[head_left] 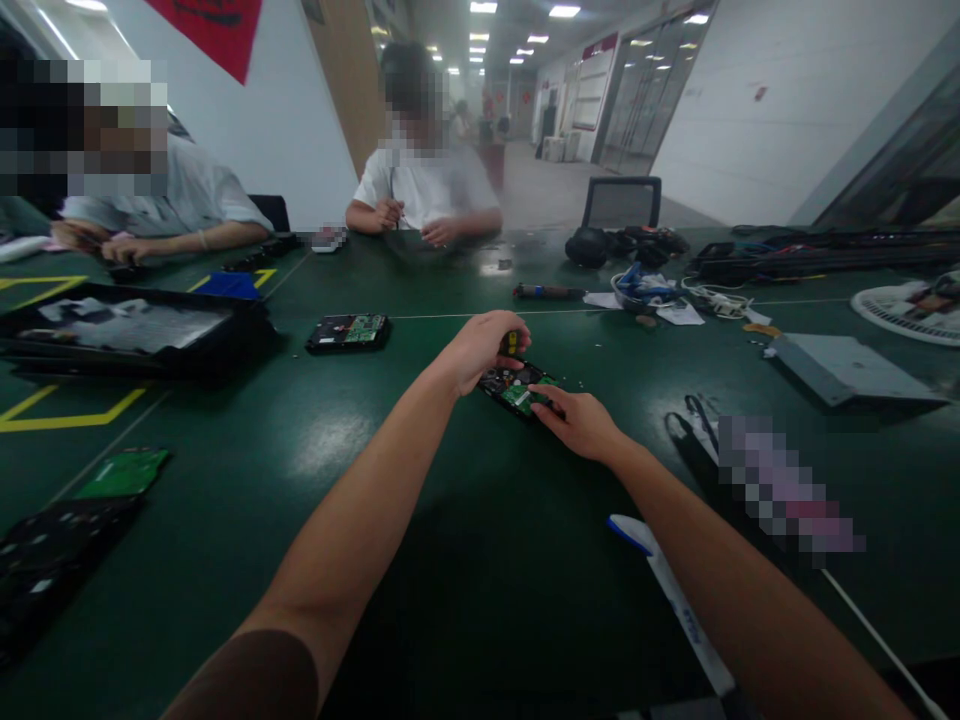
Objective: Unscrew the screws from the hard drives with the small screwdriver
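A hard drive (517, 395) with a green circuit board facing up lies on the dark green table in front of me. My left hand (484, 350) is closed round the black and yellow handle of a screwdriver (513, 343), held above the drive's far side; its tip is hidden. At the drive's near right edge, my right hand (581, 422) grips the casing with thumb and fingers. A few tiny screw-like bits (581, 384) lie just right of the drive.
Another hard drive (349, 332) lies left, near a black tray (142, 335). A white and blue strap-like thing (675, 590) lies beneath my right forearm. Rightward are a grey metal box (855, 368), cables (649, 288) and a dark cylindrical tool (551, 292). Two people (431, 195) sit across.
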Tool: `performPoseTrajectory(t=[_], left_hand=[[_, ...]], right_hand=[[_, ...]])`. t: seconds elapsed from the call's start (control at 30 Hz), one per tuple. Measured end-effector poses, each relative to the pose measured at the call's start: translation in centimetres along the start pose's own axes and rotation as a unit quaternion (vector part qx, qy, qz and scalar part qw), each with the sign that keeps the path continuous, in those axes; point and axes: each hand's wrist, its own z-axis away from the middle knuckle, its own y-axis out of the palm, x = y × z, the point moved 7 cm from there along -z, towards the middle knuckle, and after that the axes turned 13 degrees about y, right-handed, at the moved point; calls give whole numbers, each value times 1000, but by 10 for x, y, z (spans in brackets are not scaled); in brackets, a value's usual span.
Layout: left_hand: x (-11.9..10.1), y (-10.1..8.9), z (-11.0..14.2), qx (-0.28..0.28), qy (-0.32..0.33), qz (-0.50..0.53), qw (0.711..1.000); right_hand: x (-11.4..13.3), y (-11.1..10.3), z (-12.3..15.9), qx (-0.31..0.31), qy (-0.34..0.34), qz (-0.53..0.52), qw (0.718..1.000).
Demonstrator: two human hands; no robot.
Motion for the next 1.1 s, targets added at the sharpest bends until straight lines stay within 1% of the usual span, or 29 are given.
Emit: performPoseTrajectory(t=[0.07, 0.13, 0.23, 0.33, 0.4, 0.5, 0.57, 0.7, 0.83, 0.9, 0.97, 1.03, 1.1], left_hand=[[-4, -1, 0, 12, 18, -35, 999], [-5, 2, 1, 30, 12, -40, 999], [-1, 8, 4, 43, -23, 5, 999], [3, 8, 3, 26, -37, 41, 998], [2, 3, 1, 16, -19, 17, 1000], [-5, -3, -1, 12, 20, -57, 998], [-8, -4, 0, 20, 22, -76, 997], [-4, 4, 3, 46, -15, -20, 999], [4, 6, 2, 38, -38, 53, 997], [4, 5, 1, 31, -33, 59, 997], [1, 3, 1, 30, -13, 34, 999], [-4, 4, 1, 39, 9, -1, 999], [-7, 6, 2, 51, 14, -18, 998]], right_hand=[[0, 0, 0, 0, 1, -5, 1000], [0, 0, 0, 0, -1, -6, 1000], [0, 0, 0, -4, -5, -4, 1000], [-1, 0, 0, -4, -5, -5, 1000], [-1, 0, 0, -2, -3, -4, 1000], [-1, -1, 0, -1, -1, -1, 1000], [-1, -1, -1, 0, 0, 0, 1000], [-2, 0, -1, 0, -1, -4, 1000], [-2, 1, -1, -4, -2, -8, 1000], [-2, 0, -1, -4, -2, -7, 1000], [-2, 0, -1, -2, -3, -3, 1000], [-1, -1, -1, -1, -3, 0, 1000], [0, -1, 0, 1, -1, 1, 1000]])
